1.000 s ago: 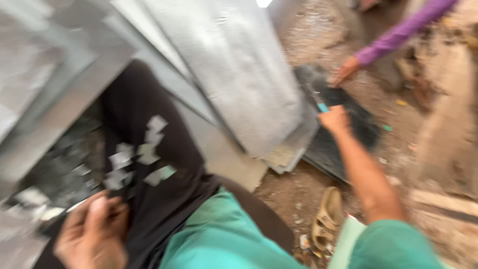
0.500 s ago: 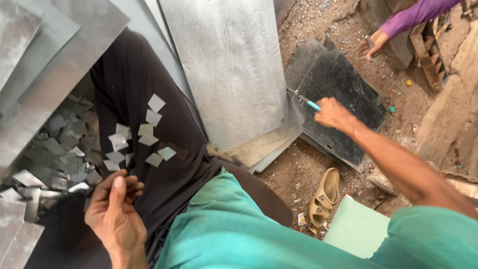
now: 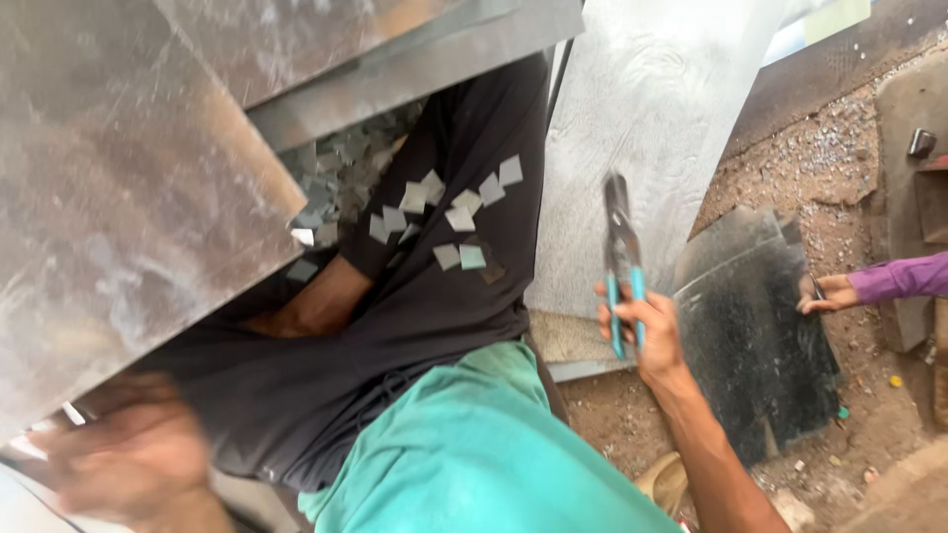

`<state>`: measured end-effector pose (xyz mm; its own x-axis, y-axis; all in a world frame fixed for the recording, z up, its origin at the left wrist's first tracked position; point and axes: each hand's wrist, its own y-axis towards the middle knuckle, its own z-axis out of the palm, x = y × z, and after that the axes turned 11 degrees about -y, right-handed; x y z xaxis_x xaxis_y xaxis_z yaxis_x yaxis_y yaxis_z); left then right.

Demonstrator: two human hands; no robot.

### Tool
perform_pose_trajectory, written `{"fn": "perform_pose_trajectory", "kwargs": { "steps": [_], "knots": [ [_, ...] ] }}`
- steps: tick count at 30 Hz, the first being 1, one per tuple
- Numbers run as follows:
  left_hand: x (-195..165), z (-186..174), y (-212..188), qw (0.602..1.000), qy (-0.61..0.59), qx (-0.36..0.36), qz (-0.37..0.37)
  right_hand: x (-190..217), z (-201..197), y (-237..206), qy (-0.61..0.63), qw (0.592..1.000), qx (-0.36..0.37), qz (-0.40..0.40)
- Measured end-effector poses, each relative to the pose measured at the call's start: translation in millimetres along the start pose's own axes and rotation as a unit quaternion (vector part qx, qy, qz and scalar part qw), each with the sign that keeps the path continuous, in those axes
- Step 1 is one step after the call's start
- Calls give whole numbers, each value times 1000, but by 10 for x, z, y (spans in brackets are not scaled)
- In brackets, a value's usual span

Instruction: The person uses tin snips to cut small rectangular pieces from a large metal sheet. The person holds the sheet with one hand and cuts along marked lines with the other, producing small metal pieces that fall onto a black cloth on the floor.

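Observation:
My right hand point(image 3: 644, 334) grips a pair of metal snips with teal handles point(image 3: 622, 259), blades pointing up in front of a tall grey metal sheet point(image 3: 664, 118). My left hand point(image 3: 128, 456) is blurred at the lower left, at the bottom edge of a large metal sheet point(image 3: 118, 197); whether it holds the sheet is unclear. Small square metal offcuts point(image 3: 449, 212) lie scattered on my dark trousers point(image 3: 425, 296).
Another person's hand point(image 3: 828, 293) in a purple sleeve rests on a dark metal sheet point(image 3: 755, 336) lying on the dirt ground at right. More offcuts point(image 3: 331, 178) pile up behind my leg. A sandal point(image 3: 667, 481) shows at the bottom.
My right hand has drawn back from the dark sheet and lifted the snips upright. My left hand moved down-left under the big sheet, which now fills the left of the view.

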<state>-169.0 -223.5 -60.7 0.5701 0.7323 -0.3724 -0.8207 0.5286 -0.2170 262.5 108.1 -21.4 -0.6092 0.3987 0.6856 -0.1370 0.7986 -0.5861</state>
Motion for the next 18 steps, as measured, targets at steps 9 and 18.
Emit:
{"fn": "perform_pose_trajectory", "kwargs": {
  "steps": [9,18],
  "knots": [
    [419,663,118,976,115,-176,58,703,567,-190,-9,984,-19,-179],
    [1036,894,435,989,108,-92,35,1144,1279,-437,-285,905,242,-204]
  ]
}}
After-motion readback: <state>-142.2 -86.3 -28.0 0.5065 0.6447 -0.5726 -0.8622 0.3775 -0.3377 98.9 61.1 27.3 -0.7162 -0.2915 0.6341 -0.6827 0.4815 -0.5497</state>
